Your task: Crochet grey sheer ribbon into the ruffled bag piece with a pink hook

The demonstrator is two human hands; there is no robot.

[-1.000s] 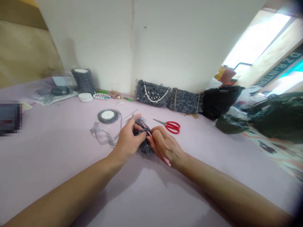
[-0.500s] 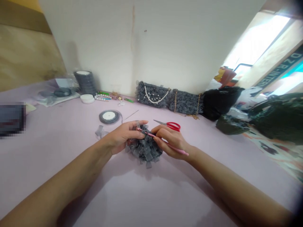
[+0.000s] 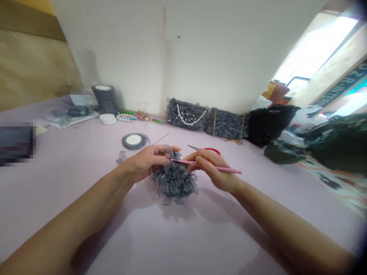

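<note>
A ruffled piece of grey ribbon crochet hangs between my hands above the table. My left hand is closed on its upper left edge, thumb and fingers pinching the ribbon. In my right hand is a pink crochet hook, held nearly level with its tip at the work by my left thumb. Some right fingers reach behind the crochet piece and are partly hidden. A spool of grey ribbon lies flat just beyond my left hand, its strand leading toward the work.
Red-handled scissors lie behind my right hand, partly covered. Two ruffled grey bags, one with a pearl strand and one with a gold chain, lean on the wall. Stacked ribbon spools stand back left; a black plastic bag sits at right.
The hook has swung from slanting down to nearly level, its handle end moving right and up. The crochet piece has turned slightly, and my right hand covers more of the scissors.
</note>
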